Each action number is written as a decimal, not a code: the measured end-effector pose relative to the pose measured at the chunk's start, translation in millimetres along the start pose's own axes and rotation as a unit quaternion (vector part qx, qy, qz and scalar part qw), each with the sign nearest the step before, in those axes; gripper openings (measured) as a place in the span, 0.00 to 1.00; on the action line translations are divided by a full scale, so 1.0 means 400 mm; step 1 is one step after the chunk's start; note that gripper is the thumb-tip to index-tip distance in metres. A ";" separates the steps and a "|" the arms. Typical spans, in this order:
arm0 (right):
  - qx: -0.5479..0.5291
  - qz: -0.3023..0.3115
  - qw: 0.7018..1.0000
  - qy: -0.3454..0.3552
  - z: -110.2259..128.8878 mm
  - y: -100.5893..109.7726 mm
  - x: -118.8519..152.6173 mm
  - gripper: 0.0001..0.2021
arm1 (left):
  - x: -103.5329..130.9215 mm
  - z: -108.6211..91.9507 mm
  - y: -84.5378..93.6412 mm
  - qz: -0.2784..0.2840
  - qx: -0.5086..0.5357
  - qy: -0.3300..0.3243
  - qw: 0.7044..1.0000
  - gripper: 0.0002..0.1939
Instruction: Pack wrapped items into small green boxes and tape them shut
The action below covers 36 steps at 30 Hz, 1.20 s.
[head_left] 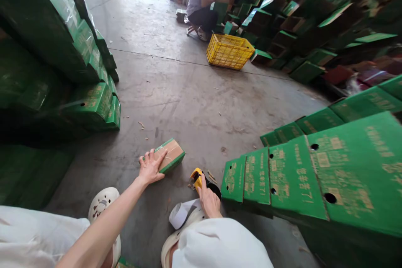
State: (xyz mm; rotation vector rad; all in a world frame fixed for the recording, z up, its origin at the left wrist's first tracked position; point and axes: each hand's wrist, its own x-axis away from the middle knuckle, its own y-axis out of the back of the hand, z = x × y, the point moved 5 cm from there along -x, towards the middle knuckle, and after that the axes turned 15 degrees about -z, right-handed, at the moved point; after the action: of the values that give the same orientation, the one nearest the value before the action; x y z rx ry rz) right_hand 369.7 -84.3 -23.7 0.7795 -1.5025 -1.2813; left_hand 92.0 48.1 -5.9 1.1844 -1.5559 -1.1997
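Observation:
A small green and brown carton (171, 155) lies on the floor in front of me. My left hand (152, 166) rests on its near left end, fingers spread across the top, not wrapped round it. Beside my right shoe, my right hand (209, 197) is closed on a yellow and black tape dispenser (197, 178), its index finger stretched along the yellow part. The dispenser is right of the carton and close to the floor, apart from the carton. A white roll (178, 216) is by my right shoe.
Green cartons (289, 176) stand in a row at the right, and tall green stacks (94, 100) rise at the left. Farther off are a yellow crate (229, 52), a crouching person (201, 4) and a heap of green boxes (292, 25). Scraps lie on the concrete floor (188, 104).

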 end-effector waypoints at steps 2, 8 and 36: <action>-0.004 -0.004 1.000 0.008 -0.014 -0.053 0.003 0.32 | -0.008 0.008 0.001 0.005 0.003 0.002 1.000 0.57; -0.060 0.016 0.998 -0.025 -0.036 -0.112 0.011 0.33 | 0.023 -0.031 -0.013 -0.027 0.001 -0.090 0.996 0.45; -0.134 -0.190 0.950 0.206 0.416 0.061 -0.248 0.28 | -0.176 0.087 -0.073 0.078 0.193 0.082 0.975 0.26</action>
State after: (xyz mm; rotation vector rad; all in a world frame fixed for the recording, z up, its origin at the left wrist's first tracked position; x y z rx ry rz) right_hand 247.7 68.1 -21.2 1.1100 -0.8460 -1.4550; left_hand 79.6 120.9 -46.0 1.3384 -1.7670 -0.6954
